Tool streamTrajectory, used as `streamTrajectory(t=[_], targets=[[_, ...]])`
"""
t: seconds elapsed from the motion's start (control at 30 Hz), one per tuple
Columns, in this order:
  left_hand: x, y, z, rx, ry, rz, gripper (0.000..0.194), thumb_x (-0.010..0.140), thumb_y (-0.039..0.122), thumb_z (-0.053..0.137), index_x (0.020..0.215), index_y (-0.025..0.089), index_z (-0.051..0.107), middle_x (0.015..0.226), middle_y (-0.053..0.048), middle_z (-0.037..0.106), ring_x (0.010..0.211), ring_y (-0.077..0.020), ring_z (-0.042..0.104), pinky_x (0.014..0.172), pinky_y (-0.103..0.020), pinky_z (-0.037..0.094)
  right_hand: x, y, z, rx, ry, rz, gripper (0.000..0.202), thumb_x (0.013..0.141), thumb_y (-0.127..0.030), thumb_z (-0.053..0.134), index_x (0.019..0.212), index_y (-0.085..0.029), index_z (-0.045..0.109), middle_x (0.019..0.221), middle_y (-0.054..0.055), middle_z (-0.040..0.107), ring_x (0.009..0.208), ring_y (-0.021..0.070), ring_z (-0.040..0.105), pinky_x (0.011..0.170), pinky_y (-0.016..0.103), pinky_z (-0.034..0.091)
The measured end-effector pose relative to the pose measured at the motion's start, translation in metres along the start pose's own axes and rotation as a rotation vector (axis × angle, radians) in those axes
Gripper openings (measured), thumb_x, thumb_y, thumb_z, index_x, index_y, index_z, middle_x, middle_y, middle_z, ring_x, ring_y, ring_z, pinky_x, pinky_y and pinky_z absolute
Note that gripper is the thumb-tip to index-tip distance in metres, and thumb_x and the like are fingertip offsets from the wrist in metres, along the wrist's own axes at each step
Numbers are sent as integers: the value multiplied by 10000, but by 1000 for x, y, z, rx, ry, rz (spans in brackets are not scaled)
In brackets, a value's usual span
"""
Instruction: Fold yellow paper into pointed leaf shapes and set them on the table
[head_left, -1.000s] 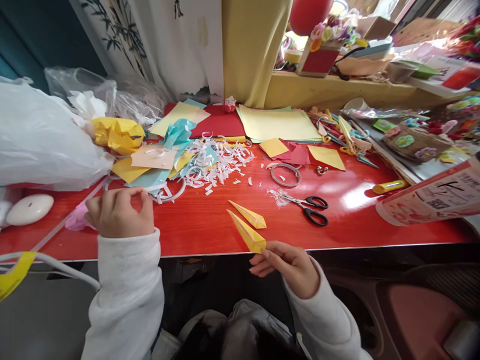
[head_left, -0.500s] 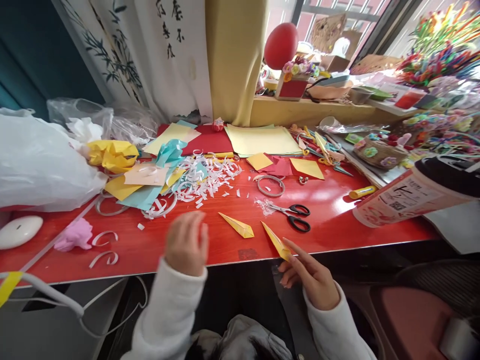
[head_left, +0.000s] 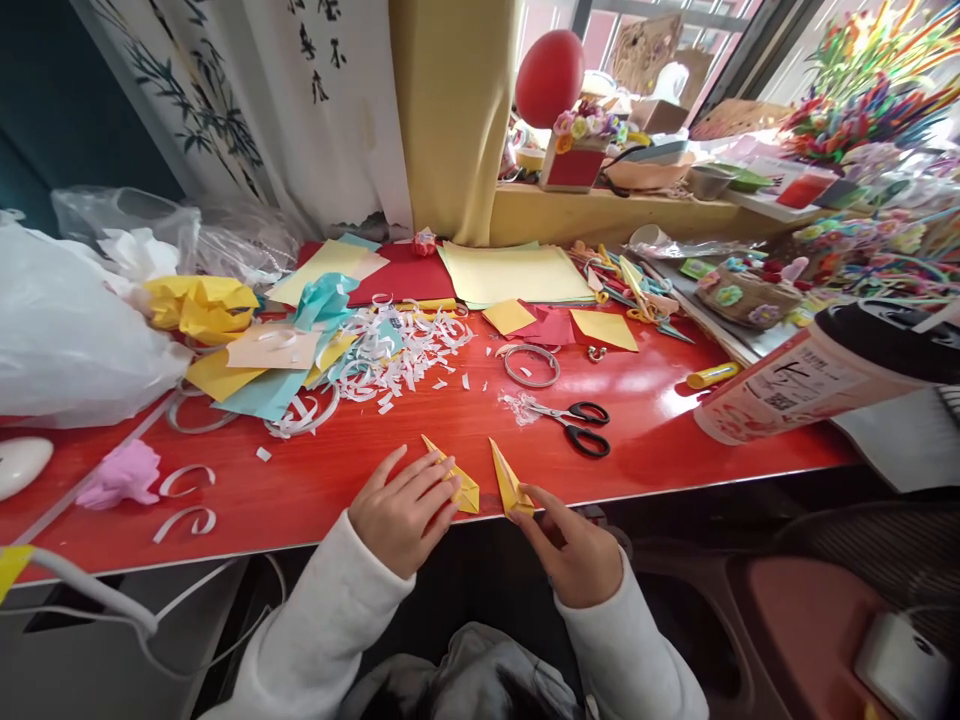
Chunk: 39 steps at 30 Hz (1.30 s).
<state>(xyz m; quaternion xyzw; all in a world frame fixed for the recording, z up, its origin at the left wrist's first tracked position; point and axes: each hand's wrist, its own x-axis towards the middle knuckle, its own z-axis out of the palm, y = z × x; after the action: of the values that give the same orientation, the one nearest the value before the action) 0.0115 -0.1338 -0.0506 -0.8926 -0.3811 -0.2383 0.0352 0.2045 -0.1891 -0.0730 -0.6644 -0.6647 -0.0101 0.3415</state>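
Two pointed pieces of folded yellow paper lie near the front edge of the red table (head_left: 420,420), tips turned away from me. My left hand (head_left: 405,508) rests with its fingers stretched out over the left folded yellow paper (head_left: 469,494), covering part of it. The wide end of the right folded yellow paper (head_left: 505,474) is between the thumb and fingers of my right hand (head_left: 576,548). Beyond them is a pair of scissors (head_left: 587,437) with black handles, its blades by a small heap of white scraps (head_left: 517,408).
Curled white paper strips (head_left: 405,350) are heaped at centre left, beside coloured sheets (head_left: 271,346) and a white plastic bag (head_left: 75,330). A tape-like ring (head_left: 531,366) lies behind the scissors. On the right leans a large lidded cup (head_left: 787,390); a yellow tube (head_left: 712,375) is beside it.
My left hand has come down to the right onto the left folded paper. My right hand has carried the other folded paper leftward, closer to it. The view has shifted slightly.
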Motion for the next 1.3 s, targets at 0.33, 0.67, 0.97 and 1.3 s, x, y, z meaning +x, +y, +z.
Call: streamTrajectory(t=[0.33, 0.67, 0.97, 1.3], targets=[[18, -22, 3, -309, -134, -125, 113, 645, 273, 527, 729, 197, 529, 884, -30, 544, 822, -177, 495, 724, -333, 358, 21, -6, 6, 125, -101, -319, 198, 762, -137, 478, 923, -179, 585, 961, 49, 614, 897, 179, 526, 760, 327, 437], [22, -25, 7, -295, -34, -16, 204, 674, 50, 423, 735, 213, 529, 778, 41, 629, 1013, -170, 450, 873, -363, 261, 35, -9, 17, 280, -132, -289, 174, 746, -151, 476, 891, -160, 571, 1015, 111, 462, 880, 178, 508, 751, 333, 473], [21, -29, 10, -269, 37, 63, 329, 807, 82, 314, 886, 253, 583, 855, 42, 647, 848, -125, 518, 733, -298, 317, 49, -8, 19, 370, -120, -326, 188, 776, -144, 429, 796, -177, 612, 1094, 105, 449, 1081, 228, 422, 866, 397, 424], [16, -33, 7, -309, 32, -7, 268, 699, 81, 389, 719, 216, 619, 752, -33, 549, 672, -132, 472, 610, -280, 366, 52, 59, -35, 282, 87, -202, 333, 719, -127, 493, 988, -304, 579, 1088, 59, 483, 1057, 231, 450, 868, 427, 433]])
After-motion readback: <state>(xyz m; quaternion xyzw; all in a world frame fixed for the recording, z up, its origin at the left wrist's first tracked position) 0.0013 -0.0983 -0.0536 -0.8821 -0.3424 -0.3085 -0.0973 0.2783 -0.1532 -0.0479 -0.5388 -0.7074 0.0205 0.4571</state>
